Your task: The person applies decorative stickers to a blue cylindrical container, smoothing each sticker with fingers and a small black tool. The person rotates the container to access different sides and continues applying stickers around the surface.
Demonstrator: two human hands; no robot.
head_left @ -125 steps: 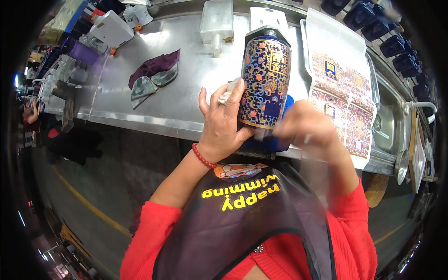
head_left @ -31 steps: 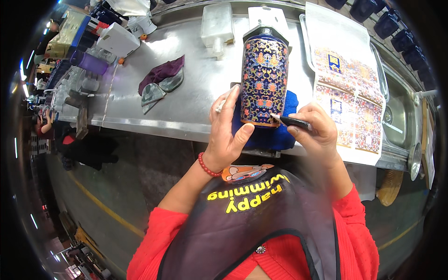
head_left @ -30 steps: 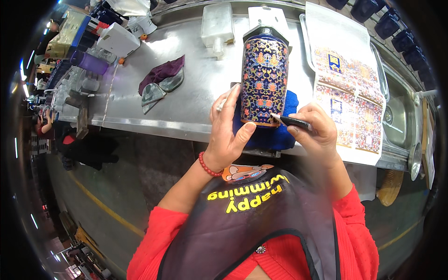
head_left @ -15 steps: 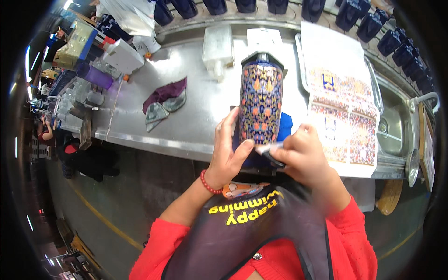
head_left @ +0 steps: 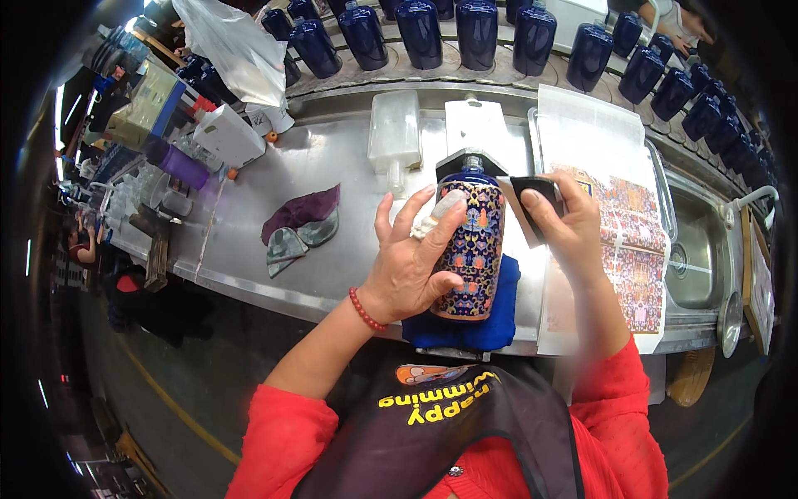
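A dark blue bottle [head_left: 478, 241] lies with its clear neck pointing away, its body covered in a colourful floral pattern. The neck end rests by a black angular stand [head_left: 455, 164], and blue cloth [head_left: 499, 309] lies under the near end. My left hand [head_left: 407, 274] is at the bottle's left side, fingers spread, with the index finger and thumb over its surface. A whitish covering wraps that index finger. In my right hand [head_left: 569, 220] is a flat black scraper [head_left: 525, 200] with a pale edge, held beside the bottle's upper right.
Patterned transfer sheets [head_left: 628, 216] lie on a tray at right, by a metal sink [head_left: 694, 262]. A purple and grey cloth [head_left: 301, 224] and a clear empty bottle [head_left: 395, 137] lie on the steel table [head_left: 332, 287]. Blue bottles [head_left: 418, 37] line the conveyor behind.
My right hand has moved with the scraper from the bottle's near end to its upper right side. My left hand has shifted up onto the bottle. The whole view has tilted upward.
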